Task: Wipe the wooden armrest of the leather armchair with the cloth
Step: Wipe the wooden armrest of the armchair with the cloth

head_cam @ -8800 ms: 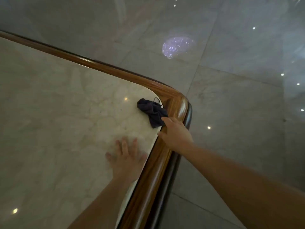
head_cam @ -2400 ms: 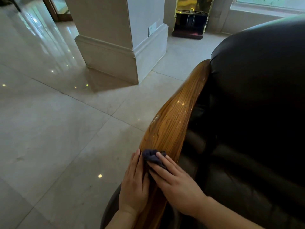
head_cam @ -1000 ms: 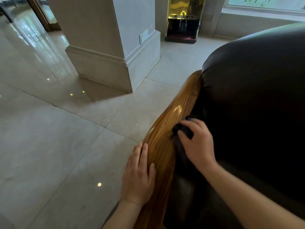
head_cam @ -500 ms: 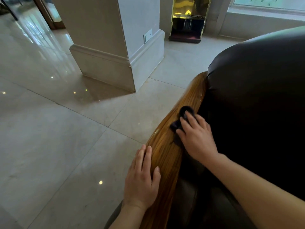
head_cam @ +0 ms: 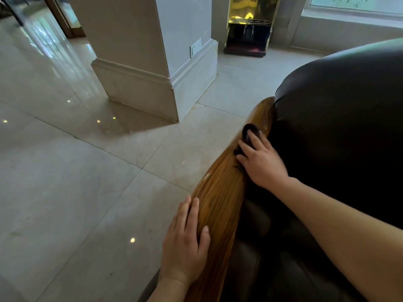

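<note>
A: Which way does the armrest point(head_cam: 226, 192) run?

B: Its long axis goes from the bottom middle of the view up and to the right, away from the person. The near end is wide; the far end narrows and meets the dark leather back of the armchair point(head_cam: 340, 110). It is glossy striped wood, with the tiled floor point(head_cam: 76, 182) to its left and the seat to its right.

A: Start at the left. What is there?

B: A pillar point(head_cam: 139, 51) stands on the floor, well apart from the chair. Behind it, by the wall, is a gold and black cabinet point(head_cam: 248, 27).

A: And the 2 hands?

B: The left hand point(head_cam: 185, 240) lies flat on the near part of the armrest, on its outer side. The fingers are straight and close together, pointing along the wood, and the thumb rests on top. It grips nothing; it only presses on the wood.

A: The right one?

B: The right hand point(head_cam: 261, 162) is farther up the armrest, close to the leather back. Its fingers are bent over a dark cloth point(head_cam: 248, 131) and press it onto the wood. The cloth is bunched, and part of it sticks out past the fingertips toward the far end.

A: Do the hands touch?

B: No, a bare stretch of armrest lies between them.
</note>
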`<state>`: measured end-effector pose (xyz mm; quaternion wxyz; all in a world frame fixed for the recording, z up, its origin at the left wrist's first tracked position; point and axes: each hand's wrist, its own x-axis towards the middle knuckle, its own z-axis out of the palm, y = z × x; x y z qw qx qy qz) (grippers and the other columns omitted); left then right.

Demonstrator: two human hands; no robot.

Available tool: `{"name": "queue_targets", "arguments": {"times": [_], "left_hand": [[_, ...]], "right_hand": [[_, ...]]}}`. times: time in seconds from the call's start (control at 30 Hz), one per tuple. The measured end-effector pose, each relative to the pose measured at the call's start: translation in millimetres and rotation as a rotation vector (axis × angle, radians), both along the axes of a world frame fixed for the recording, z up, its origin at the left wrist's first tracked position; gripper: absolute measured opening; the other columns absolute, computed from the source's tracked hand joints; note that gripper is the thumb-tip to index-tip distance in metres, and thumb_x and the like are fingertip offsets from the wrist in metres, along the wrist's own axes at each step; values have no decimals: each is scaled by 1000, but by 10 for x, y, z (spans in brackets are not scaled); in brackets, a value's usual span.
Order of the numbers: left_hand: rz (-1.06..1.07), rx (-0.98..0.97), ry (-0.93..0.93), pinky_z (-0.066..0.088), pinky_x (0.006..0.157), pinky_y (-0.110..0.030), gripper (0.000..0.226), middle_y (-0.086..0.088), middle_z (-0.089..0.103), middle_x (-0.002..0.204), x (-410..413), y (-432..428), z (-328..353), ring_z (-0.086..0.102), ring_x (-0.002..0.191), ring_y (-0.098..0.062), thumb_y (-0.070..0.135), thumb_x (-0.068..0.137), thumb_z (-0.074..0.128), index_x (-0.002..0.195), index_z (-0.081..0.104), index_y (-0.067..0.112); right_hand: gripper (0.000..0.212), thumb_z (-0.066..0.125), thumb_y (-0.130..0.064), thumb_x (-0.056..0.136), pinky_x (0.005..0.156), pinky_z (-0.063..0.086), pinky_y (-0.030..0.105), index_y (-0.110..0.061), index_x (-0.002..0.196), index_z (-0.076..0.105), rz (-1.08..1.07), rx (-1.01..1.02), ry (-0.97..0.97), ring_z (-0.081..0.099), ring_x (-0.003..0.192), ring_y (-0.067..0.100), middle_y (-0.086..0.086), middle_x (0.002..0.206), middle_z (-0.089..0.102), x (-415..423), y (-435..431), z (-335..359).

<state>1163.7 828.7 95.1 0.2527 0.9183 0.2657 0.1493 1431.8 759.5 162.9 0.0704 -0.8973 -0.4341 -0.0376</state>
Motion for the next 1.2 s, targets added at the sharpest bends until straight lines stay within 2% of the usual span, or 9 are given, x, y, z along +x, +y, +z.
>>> {"name": "queue_targets", "arguments": {"times": [0.1,0.23,0.43,0.53,0.7,0.83,0.93,1.07,1.2], "left_hand": [[7,1,6,37,107,-33,62,6,22,163,10,-7,6,34,144,-16,51,97,28,154,8,41],[9,-10,17,40,105,-32,62,4,27,162,-2,0,50,38,142,-18,50,96,31,155,18,34],[-28,13,-10,38,107,-32,63,6,24,163,-26,39,-47,32,145,-14,48,97,31,156,15,35],[-4,4,-12,36,105,-31,64,6,29,161,4,36,-36,39,141,-16,44,94,37,155,20,34],[9,19,23,32,108,-32,63,3,26,162,50,3,25,35,143,-16,45,98,34,156,11,35],[-3,33,75,31,112,-32,64,1,22,163,37,7,26,29,146,-17,52,99,25,156,1,36],[3,79,198,26,120,-44,72,1,1,167,36,-16,16,5,153,-20,65,96,14,155,-10,32],[-179,301,269,7,121,-47,77,-10,1,167,223,9,144,-3,153,-28,63,99,24,158,5,18],[-352,398,288,9,119,-50,64,-7,6,167,383,29,200,-6,153,-29,55,99,28,156,20,27]], "right_hand": [[51,42,-35,101,121,0,38,-8,144,43,50,83,39,2,150,32,15,158,28,-199,26,-56],[45,51,-29,97,120,16,45,-8,137,54,167,171,44,6,150,29,12,155,36,-839,-187,-134],[45,44,-42,100,118,21,48,-25,141,49,584,-25,-4,11,151,27,2,160,28,-886,-516,-261],[45,52,-41,97,116,28,48,-18,136,57,370,30,30,20,149,28,7,156,36,-339,-300,-99],[53,40,-44,100,122,8,43,-21,147,40,-42,74,191,-1,151,26,3,163,16,-34,68,-61],[52,36,-42,101,121,5,40,-15,145,44,-9,153,142,1,151,28,7,161,24,-474,39,-205],[56,27,-48,102,121,8,43,-18,148,39,15,105,122,1,151,27,6,162,21,-609,-86,-232],[57,25,-48,102,121,16,47,-19,150,35,96,36,74,3,151,28,7,162,19,-450,-138,-210],[61,24,-53,99,121,12,42,-24,152,27,94,4,113,-1,151,25,2,164,12,-136,-83,-170]]}}
